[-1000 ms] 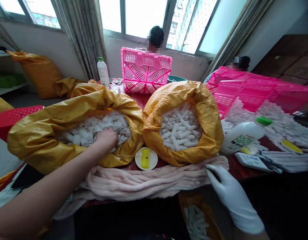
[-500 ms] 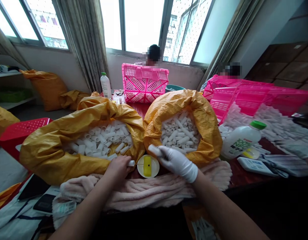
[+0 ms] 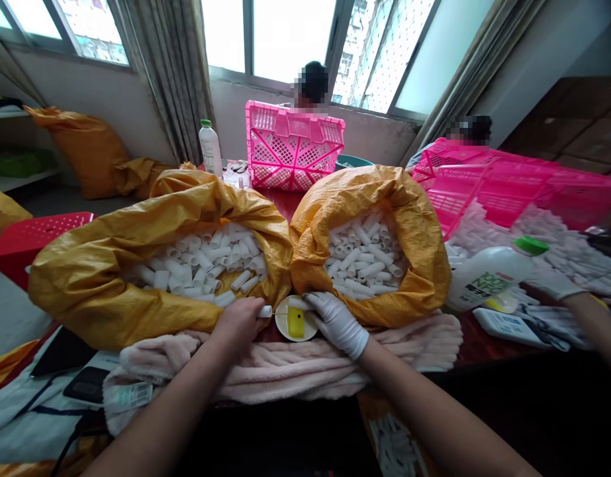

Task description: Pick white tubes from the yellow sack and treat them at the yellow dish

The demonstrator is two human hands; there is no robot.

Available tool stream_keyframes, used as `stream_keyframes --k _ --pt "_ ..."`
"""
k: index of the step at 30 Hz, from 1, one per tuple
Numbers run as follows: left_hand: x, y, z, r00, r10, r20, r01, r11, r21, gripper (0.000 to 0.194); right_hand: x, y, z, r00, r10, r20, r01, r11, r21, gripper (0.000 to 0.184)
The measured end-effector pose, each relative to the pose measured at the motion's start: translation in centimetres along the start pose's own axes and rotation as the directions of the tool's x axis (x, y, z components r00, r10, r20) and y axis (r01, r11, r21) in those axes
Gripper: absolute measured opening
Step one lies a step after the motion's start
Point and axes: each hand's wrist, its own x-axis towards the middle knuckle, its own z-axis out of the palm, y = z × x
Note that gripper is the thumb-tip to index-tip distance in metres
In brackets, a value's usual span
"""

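Note:
My left hand point(image 3: 238, 324), bare, is shut around a short white tube point(image 3: 264, 311) whose end pokes out past the fingers. My right hand point(image 3: 336, 323), in a white glove, grips another white tube point(image 3: 298, 303) above a small white plate point(image 3: 296, 319). A yellow sponge point(image 3: 295, 322) lies on that plate, between my hands. Two yellow woven sacks point(image 3: 101, 298) point(image 3: 419, 265) stand rolled open behind them, both packed with loose white tubes point(image 3: 200, 264) point(image 3: 359, 255). My hands rest just in front of the sacks' rims.
A pink fleece blanket point(image 3: 290, 371) lies along the table's near edge. Pink crates point(image 3: 292, 146) point(image 3: 504, 185) and a white bottle point(image 3: 488, 277) stand beyond. A co-worker's gloved hand point(image 3: 553, 281) reaches in at right, near a heap of white tubes point(image 3: 553, 242).
My right hand has moved left and down, bringing its tube over the plate, closer to my left hand. The view has shifted slightly, and a co-worker's gloved hand now shows further left.

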Motion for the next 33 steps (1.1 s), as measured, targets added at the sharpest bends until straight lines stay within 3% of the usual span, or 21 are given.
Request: stream_keyframes --k 6,10,15,19,21,25,27,29,31,33 --pt "0.0 0.1 0.0 1.000 -0.002 0.004 0.002 1.000 0.005 0.006 -0.7 0.5 0.3 0.989 -0.143 0.030 0.143 0.989 0.032 0.029" --pt "0.0 0.0 0.1 1.000 -0.010 0.001 0.010 1.000 0.005 0.008 -1.0 0.2 0.2 0.995 -0.096 -0.035 0.098 0.991 0.088 0.035" --pt "0.1 -0.1 0.3 1.000 -0.005 -0.020 0.005 1.000 -0.013 0.009 -1.6 -0.1 0.1 0.975 -0.218 0.050 0.215 0.975 0.054 0.027" --pt "0.0 -0.2 0.4 0.999 -0.002 -0.043 0.001 1.000 -0.009 0.010 -2.0 -0.3 0.1 0.988 -0.151 0.006 0.151 0.988 0.044 0.030" --pt "0.0 -0.2 0.5 0.999 -0.004 -0.042 0.004 1.000 -0.011 0.009 -2.2 -0.6 0.0 0.987 -0.153 0.042 0.154 0.988 -0.024 0.028" --pt "0.3 -0.4 0.6 0.999 -0.026 -0.020 0.026 1.000 -0.006 0.010 -2.3 -1.5 -0.6 0.935 -0.320 0.154 0.332 0.942 -0.056 0.026" --pt "0.5 -0.4 0.4 0.999 -0.036 -0.008 0.036 0.999 -0.007 0.014 -2.2 -2.0 -0.6 0.918 -0.378 0.118 0.377 0.926 0.034 0.025" --pt "0.5 -0.2 0.1 1.000 -0.023 -0.018 0.023 1.000 -0.011 0.015 -1.9 -2.5 -0.2 0.946 -0.323 -0.027 0.323 0.929 0.182 0.027" --pt "0.5 0.1 -0.4 0.998 0.024 -0.050 -0.025 1.000 -0.012 0.015 -1.4 -3.0 0.3 0.963 -0.132 -0.233 0.218 0.892 0.397 0.030" --pt "0.3 0.4 -0.9 0.992 0.090 -0.085 -0.092 0.996 -0.019 0.015 -0.7 -3.4 0.7 0.932 0.101 -0.347 0.147 0.771 0.619 0.031"
